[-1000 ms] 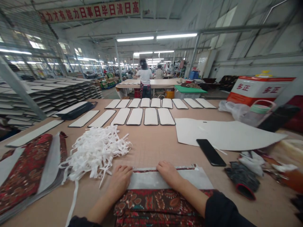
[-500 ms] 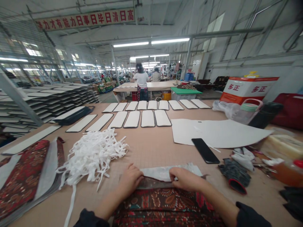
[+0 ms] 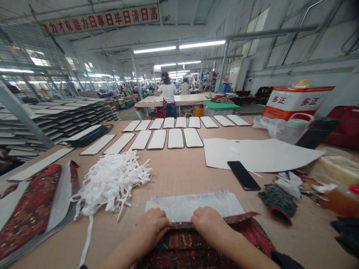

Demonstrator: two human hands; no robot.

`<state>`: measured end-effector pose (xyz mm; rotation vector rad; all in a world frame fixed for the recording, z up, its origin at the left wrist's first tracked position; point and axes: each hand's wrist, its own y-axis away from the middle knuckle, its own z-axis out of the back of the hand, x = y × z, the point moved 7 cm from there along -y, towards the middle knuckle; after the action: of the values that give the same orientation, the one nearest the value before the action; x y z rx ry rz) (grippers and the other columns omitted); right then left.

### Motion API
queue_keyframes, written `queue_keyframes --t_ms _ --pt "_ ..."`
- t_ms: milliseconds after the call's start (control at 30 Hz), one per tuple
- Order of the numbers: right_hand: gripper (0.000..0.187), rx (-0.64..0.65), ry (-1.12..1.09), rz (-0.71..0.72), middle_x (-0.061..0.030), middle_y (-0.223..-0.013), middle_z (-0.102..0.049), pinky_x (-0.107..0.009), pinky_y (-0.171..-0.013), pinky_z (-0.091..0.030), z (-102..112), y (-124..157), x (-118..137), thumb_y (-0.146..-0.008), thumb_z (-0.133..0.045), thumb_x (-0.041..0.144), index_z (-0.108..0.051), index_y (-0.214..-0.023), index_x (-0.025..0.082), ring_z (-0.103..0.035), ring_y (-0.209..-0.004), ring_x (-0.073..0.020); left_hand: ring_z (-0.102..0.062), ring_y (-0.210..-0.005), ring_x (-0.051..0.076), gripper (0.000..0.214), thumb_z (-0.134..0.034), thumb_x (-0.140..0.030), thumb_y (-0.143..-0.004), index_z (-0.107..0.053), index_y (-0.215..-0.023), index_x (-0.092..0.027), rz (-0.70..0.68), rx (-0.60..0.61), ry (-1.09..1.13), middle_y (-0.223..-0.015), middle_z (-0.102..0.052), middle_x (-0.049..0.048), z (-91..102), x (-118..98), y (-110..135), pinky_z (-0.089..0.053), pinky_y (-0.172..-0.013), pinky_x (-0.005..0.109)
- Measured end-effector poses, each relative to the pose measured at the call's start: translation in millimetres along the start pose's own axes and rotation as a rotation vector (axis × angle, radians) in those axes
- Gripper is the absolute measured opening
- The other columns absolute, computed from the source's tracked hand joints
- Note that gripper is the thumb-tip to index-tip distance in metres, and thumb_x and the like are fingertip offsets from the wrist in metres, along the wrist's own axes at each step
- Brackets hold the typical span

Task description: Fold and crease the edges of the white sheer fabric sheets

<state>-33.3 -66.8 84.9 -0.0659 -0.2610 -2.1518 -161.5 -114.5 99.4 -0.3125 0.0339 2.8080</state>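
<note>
Dark red patterned fabric lies at the table's near edge, its far edge folded over. My left hand grips that folded edge with curled fingers. A short way to the right, my right hand pinches the same edge, fingers pressed together. Just beyond both hands, a pale, translucent backing sheet lies flat and partly under the fold. The fabric's right corner sticks out past my right forearm. Both thumbs are mostly hidden.
White tape strips are heaped at left, beside more patterned fabric. White panels stand in rows farther back. At right are a large white sheet, a black phone and a dark glove. Co-workers stand in the distance.
My right hand has moved left, closer to my left hand. Both hands have come slightly nearer to me, and more of the pale sheet shows beyond the folded edge.
</note>
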Motion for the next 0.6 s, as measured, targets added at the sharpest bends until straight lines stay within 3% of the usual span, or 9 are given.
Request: queue_keyframes --t_ms 133,233,367,467,600 --pt "0.028 0.150 -0.126 -0.003 -0.0099 -0.082 -0.068 -0.029 -0.062 -0.041 1.2 11.0 -6.0 -0.082 -0.048 0.038 -0.068 -0.082 0.017 -0.061 -0.076 -0.0239 -0.055 -0.072 0.016 0.021 -0.049 -0.026 -0.084 -0.064 -0.071 -0.022 -0.077 0.098 -0.122 -0.078 -0.064 0.0016 -6.5 -19.2 11.4 -0.039 -0.062 0.025" --pt "0.030 0.050 -0.196 -0.080 -0.0099 -0.086 -0.066 -0.029 -0.068 -0.041 5.0 -3.8 -29.6 -0.086 -0.040 0.031 -0.066 -0.086 0.018 -0.060 -0.081 -0.0223 -0.057 -0.065 0.015 0.011 -0.057 -0.022 -0.076 -0.065 -0.068 -0.020 -0.094 0.262 -0.096 -0.075 -0.066 0.0018 -14.4 -25.4 14.2 -0.039 -0.058 0.024" --pt "0.021 -0.098 -0.146 -0.191 -0.0106 -0.101 -0.060 -0.029 -0.082 -0.037 -16.9 -41.0 -65.3 -0.080 -0.048 0.017 -0.062 -0.096 0.016 -0.052 -0.099 -0.0228 -0.058 -0.060 0.013 0.012 -0.057 -0.024 -0.073 -0.069 -0.077 -0.022 -0.020 0.383 0.173 -0.070 -0.068 -0.0004 -17.6 -14.9 -1.7 -0.039 -0.054 0.020" --pt "0.017 -0.160 -0.120 -0.238 -0.0103 -0.101 -0.059 -0.030 -0.085 -0.036 -34.7 -57.8 -78.3 -0.078 -0.050 0.015 -0.061 -0.091 0.014 -0.050 -0.099 -0.0227 -0.059 -0.066 0.013 0.018 -0.053 -0.025 -0.075 -0.068 -0.084 -0.023 0.049 0.352 0.407 -0.076 -0.069 -0.0020 -23.3 0.6 -27.9 -0.040 -0.058 0.019" --pt "0.016 -0.152 -0.086 -0.243 -0.0114 -0.095 -0.060 -0.030 -0.082 -0.037 -43.9 -60.4 -80.2 -0.078 -0.046 0.016 -0.059 -0.086 0.013 -0.051 -0.094 -0.0224 -0.058 -0.082 0.016 0.022 -0.050 -0.023 -0.077 -0.066 -0.091 -0.020 0.119 0.149 0.313 -0.089 -0.066 0.0022 -37.5 22.2 -65.3 -0.042 -0.072 0.023"
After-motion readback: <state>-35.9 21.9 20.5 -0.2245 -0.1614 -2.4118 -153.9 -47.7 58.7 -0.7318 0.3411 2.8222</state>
